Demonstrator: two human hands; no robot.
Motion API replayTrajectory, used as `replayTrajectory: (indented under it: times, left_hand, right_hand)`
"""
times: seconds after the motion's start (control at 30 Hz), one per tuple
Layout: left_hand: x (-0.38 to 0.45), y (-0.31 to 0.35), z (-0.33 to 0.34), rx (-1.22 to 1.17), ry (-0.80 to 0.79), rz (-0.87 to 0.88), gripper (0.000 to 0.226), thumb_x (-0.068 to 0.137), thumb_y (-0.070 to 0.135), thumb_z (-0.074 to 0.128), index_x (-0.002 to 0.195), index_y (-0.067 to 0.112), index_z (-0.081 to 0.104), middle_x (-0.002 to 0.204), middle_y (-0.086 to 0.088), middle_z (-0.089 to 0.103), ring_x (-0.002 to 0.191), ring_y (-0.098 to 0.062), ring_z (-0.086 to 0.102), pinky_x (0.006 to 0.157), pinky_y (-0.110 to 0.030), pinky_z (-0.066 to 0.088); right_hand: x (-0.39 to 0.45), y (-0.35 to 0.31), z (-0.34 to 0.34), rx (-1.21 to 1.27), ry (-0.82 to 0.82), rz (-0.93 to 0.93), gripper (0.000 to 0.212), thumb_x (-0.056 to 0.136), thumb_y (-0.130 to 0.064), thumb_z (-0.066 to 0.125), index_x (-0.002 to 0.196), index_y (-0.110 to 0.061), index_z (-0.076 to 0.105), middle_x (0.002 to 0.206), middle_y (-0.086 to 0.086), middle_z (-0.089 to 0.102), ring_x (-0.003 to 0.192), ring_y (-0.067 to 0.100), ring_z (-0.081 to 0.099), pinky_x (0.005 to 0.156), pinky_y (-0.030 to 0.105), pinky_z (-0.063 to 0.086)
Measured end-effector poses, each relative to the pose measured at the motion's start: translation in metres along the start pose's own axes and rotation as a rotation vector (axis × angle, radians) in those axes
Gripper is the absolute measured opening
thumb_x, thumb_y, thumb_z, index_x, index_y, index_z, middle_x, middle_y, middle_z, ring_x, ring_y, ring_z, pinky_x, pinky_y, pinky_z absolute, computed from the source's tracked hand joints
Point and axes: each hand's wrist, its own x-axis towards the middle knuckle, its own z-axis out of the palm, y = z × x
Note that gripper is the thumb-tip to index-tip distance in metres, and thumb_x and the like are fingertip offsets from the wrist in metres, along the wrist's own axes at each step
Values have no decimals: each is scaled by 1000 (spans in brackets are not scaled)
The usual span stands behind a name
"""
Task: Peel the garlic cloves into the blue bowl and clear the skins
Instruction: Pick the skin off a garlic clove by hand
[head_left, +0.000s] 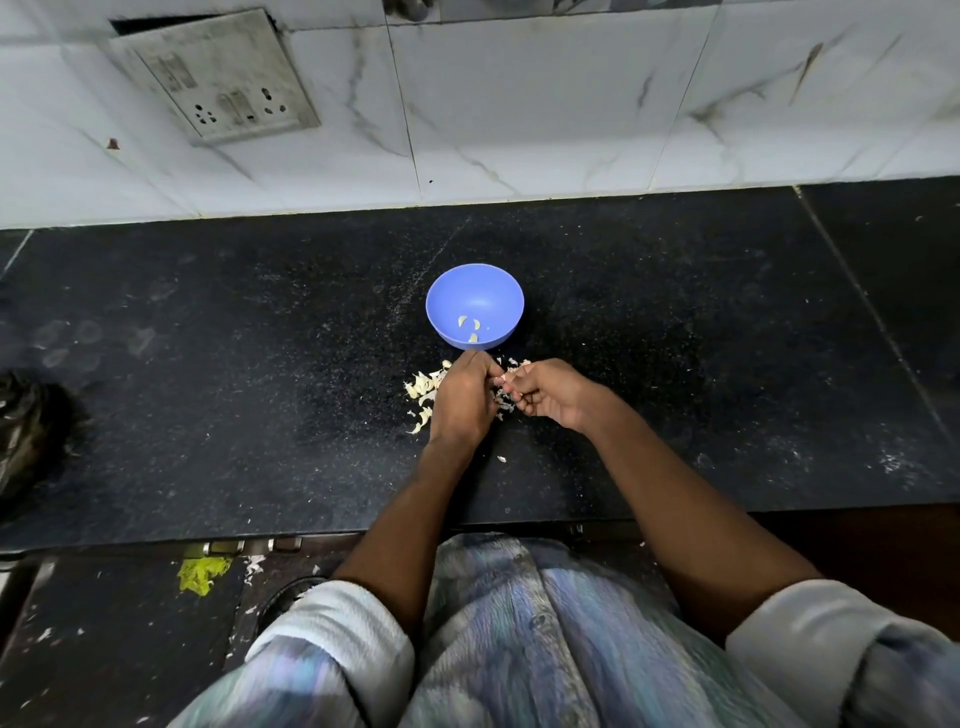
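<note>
On the counter (208, 364) our bowl (474, 291) holds a few peeled cloves. Just below it, our left hand (464, 397) and right hand (548, 392) both pinch one clove (501, 382) over the skins (423, 395). We judge skins could flick into the bowl.

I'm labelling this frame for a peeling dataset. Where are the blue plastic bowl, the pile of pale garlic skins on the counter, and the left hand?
Blue plastic bowl (491, 291): head view, bare inner wall.
Pile of pale garlic skins (422, 389): head view, left part of the pile.
Left hand (462, 397): head view, back of the hand.
</note>
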Motion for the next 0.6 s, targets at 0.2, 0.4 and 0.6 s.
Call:
replayTrajectory:
  times: [0.2, 0.4, 0.6]
  left_hand:
    - [13, 5, 7, -529, -38, -517, 16, 94, -1, 69, 86, 11, 75, 74, -7, 74, 65, -17, 63, 65, -32, 52]
    - [6, -4, 1, -255, -20, -185, 30, 90, -8, 66, 80, 20, 64, 79, 7, 69, 71, -1, 60, 68, -18, 47]
    - [5, -6, -4, -75, -65, 16, 26, 87, -9, 62, 90, 17, 61, 88, 1, 65, 80, -18, 60, 69, -30, 48]
  right_hand:
    - [0, 5, 2, -356, 165, -447, 18, 92, -5, 67, 76, -12, 62, 57, -16, 51, 58, 4, 41, 55, 21, 34]
    - [-3, -1, -6, -149, -30, -173, 23, 93, 6, 56, 76, -9, 60, 74, 7, 58, 66, 14, 48, 60, 25, 38]
    - [-6, -3, -5, 54, -118, 20, 24, 100, 3, 52, 83, -10, 64, 72, 2, 61, 62, 9, 50, 59, 21, 38]
